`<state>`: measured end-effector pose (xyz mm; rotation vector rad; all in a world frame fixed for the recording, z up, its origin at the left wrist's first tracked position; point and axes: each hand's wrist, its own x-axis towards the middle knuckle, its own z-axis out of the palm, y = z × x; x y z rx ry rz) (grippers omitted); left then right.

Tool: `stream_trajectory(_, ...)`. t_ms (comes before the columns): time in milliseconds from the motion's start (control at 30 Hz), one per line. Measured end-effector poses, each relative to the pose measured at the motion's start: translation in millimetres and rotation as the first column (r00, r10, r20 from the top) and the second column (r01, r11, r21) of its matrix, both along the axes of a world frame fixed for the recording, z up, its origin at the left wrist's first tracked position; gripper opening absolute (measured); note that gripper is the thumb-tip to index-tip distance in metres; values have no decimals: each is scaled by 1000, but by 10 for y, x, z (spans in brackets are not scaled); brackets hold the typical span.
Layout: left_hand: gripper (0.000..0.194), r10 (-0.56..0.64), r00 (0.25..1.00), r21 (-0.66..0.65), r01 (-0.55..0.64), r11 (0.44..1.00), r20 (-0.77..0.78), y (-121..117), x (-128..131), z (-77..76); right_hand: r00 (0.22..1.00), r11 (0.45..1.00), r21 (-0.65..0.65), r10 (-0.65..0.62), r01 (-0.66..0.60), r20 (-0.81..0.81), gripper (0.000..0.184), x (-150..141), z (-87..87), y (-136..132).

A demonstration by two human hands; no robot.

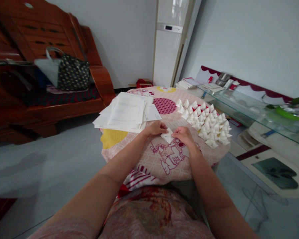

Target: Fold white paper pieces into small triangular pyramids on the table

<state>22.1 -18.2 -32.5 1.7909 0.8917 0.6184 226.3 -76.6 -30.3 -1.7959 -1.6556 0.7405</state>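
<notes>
A small folded piece of white paper (pixel 167 136) is held between my two hands, just over the patterned tablecloth (pixel 149 149). My left hand (pixel 156 128) pinches its left upper side with the fingertips. On the opposite edge, my right hand (pixel 183 134) grips it between thumb and fingers. To the right stand rows of small pointed folded-paper pieces (pixel 205 121), packed close together. A loose stack of white paper sheets (pixel 127 111), some printed, lies on the left of the table beyond my left hand.
Along the right wall runs a glass-topped stand (pixel 239 103) holding papers, a cup and other small items. A wooden bench (pixel 49 66) with a dotted bag (pixel 73 73) is at the left. A tall white cabinet-like unit (pixel 168 49) stands behind the table.
</notes>
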Motion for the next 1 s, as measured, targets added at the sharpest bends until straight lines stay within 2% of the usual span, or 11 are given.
stream_trajectory(167, 17, 60, 998, 0, -60, 998, 9, -38, 20, 18, 988, 1000, -1, -26, 26, -152, 17, 33, -44, -5)
stream_trajectory(333, 9, 147, 982, -154, -128, 980, 115, -117, 24, 68, 913, 996, 41, -56, 79, -403, 30, 20, -82, -5)
stream_trajectory(500, 13, 148, 960, -303, -72, 950, 237, -165, 70, 86, 813, 998, 50, -7, 44, -582, 35, -47, -43, -28)
stream_trajectory(667, 13, 104, 956, -369, 4, 929, 273, -198, 92, 81, 762, 997, 82, 59, -8, -645, 29, -85, 11, -67)
stream_trajectory(833, 17, 80, 949, -351, 34, 936, 306, -203, 66, 86, 724, 997, 75, 53, -1, -688, 29, -95, 18, -86)
stream_trajectory(1000, 18, 92, 931, -193, -24, 981, 354, -211, 38, 97, 693, 995, 100, 68, 6, -717, 27, -105, 22, -101)
